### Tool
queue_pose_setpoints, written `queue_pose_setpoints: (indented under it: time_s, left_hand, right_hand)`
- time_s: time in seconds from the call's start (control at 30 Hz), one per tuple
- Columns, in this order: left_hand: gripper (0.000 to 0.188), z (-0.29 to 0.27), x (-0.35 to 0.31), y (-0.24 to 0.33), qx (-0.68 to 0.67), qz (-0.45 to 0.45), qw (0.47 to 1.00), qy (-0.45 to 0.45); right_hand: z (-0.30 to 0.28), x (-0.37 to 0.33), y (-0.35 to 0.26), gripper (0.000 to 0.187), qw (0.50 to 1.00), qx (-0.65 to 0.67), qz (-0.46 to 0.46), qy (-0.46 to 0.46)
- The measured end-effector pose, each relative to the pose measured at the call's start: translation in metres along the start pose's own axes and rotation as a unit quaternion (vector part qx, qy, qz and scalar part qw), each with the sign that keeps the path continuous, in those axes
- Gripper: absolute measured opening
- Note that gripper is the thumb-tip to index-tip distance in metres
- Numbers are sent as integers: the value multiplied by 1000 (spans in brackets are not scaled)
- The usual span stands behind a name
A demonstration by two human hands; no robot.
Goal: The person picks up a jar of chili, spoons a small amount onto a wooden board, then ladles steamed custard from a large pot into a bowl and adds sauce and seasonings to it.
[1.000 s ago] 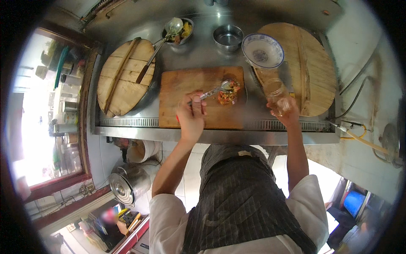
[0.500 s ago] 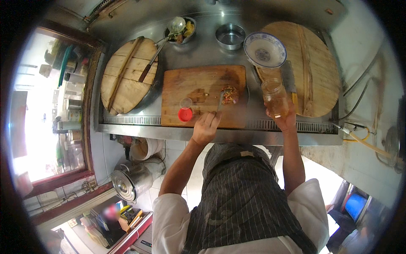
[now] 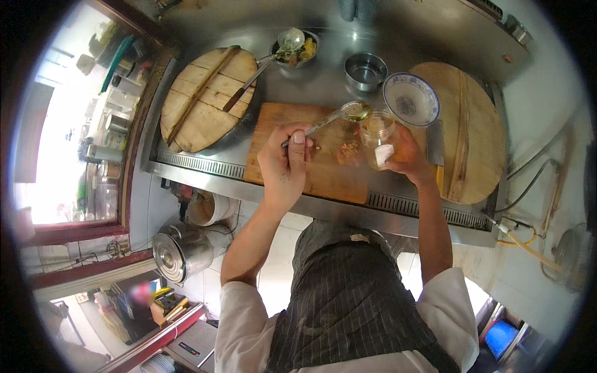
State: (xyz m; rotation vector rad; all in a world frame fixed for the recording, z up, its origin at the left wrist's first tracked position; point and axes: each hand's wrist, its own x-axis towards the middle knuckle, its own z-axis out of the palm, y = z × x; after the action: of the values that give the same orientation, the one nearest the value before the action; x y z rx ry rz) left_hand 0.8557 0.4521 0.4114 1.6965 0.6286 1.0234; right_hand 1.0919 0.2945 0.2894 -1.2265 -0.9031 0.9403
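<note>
Head view: left of centre, the left hand (image 3: 285,163) grips the spoon (image 3: 324,121). Upper centre, the bowl (image 3: 314,56) holds yellow food (image 3: 308,47) and a ladle (image 3: 290,40). The spoon's end, raised from the chopped mix (image 3: 351,151) since the earlier frame, carries yellowish liquid (image 3: 357,112) beside the jar (image 3: 377,135), gripped right of centre by the right hand (image 3: 410,155).

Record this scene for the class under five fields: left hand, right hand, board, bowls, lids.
Left hand: holds a spoon, its tip near the mouth of a glass jar
Right hand: grips that jar
Board: chopped food on top
Bowls: white bowl beside a metal bowl
Lids: left lid, right lid, both round
</note>
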Motion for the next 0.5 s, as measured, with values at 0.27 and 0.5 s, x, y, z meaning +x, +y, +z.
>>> queue_pose_setpoints:
  time_s: [0.27,0.5]
  left_hand:
    - [17,-15,-11,-36,122,55,991,-14]
    - [27,7,-44,-105,264,199,928,-173]
  right_hand:
    - [-14,7,2,88,995,-26,-5,91]
    - [-14,-23,15,88,982,-14,65,175]
